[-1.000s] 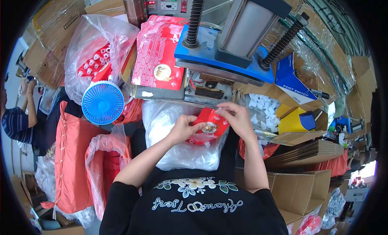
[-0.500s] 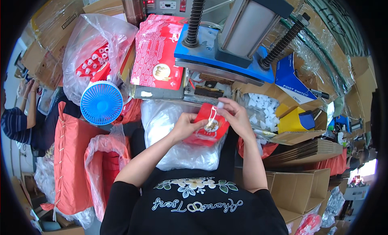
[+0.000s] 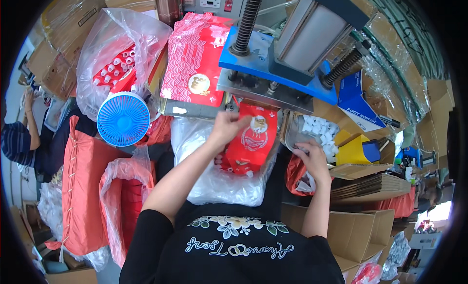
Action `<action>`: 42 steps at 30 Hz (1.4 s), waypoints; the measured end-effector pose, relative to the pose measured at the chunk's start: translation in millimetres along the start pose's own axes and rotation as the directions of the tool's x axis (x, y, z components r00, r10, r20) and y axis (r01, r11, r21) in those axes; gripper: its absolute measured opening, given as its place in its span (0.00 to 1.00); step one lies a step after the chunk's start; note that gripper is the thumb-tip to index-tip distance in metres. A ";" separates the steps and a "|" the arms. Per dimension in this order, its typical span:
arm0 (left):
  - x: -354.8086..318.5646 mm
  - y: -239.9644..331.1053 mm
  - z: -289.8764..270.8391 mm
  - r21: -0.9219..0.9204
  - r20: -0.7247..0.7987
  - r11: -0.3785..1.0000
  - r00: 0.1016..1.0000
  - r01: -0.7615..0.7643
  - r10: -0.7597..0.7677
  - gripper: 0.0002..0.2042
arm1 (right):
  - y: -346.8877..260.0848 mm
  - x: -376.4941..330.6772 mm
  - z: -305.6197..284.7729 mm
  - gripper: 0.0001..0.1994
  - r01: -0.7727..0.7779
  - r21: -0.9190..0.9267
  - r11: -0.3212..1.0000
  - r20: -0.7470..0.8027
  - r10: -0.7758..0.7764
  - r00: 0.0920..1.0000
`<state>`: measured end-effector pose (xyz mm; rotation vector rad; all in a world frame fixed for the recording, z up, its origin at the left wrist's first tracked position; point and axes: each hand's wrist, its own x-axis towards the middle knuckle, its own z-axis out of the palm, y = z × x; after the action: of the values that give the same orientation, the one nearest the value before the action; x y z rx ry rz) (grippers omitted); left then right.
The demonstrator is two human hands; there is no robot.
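My left hand [image 3: 227,128] grips a flat red spout pouch [image 3: 259,137] with a gold emblem by its left side. The pouch's top edge reaches under the metal plate [image 3: 265,91] of a blue press [image 3: 263,47], which hides its spout end. More red pouches [image 3: 233,168] lie beneath it on clear plastic [image 3: 229,189] over my lap; one white spout shows there. At the right, my right hand [image 3: 313,161] is by the near edge of a clear tray [image 3: 291,132] of small white plastic pieces [image 3: 319,130], fingers bent and apart, nothing visible in them.
A blue fan [image 3: 123,119] stands left, before a clear bag [image 3: 109,40] of spouted red pouches. Large red pouches [image 3: 192,59] are stacked beside the press. Red-lined bags [image 3: 122,186], cardboard boxes [image 3: 353,230] and a blue carton [image 3: 358,98] surround me. Another person [image 3: 22,142] sits far left.
The pouch has moved from between both hands up to the press, with my left hand still on it. My right hand let go and moved right to the tray. The press's metal plate has come down.
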<state>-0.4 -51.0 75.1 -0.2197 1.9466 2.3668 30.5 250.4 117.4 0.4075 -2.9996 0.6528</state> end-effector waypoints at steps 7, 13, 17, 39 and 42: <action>-14.5 0.9 -91.7 0.961 0.090 0.153 0.785 -0.229 0.612 0.29 | 41.6 0.7 14.1 0.18 -0.065 0.474 0.878 -0.168 0.162 0.972; -51.9 25.8 -88.9 0.759 -0.060 0.536 0.781 -0.368 0.621 0.05 | -7.6 10.3 5.7 0.12 0.037 0.401 0.915 -0.310 0.097 0.946; -78.5 18.1 -59.2 0.484 -0.028 0.805 0.914 -0.343 0.406 0.06 | -72.8 19.8 5.9 0.10 0.258 0.369 0.893 -0.301 -0.148 0.942; -14.5 3.9 23.0 -0.368 -0.007 0.900 0.967 0.233 -0.253 0.11 | 6.9 37.0 -1.0 0.11 -0.049 0.137 0.989 -0.293 0.087 0.952; -12.5 3.9 18.5 -0.280 -0.029 0.929 0.965 0.243 -0.261 0.11 | 19.4 40.3 22.0 0.11 0.015 -0.075 0.997 -0.285 -0.036 0.958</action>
<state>10.2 -33.2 84.3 -0.5353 1.4968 2.4693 -13.2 248.3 93.5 0.3165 -2.7282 0.5467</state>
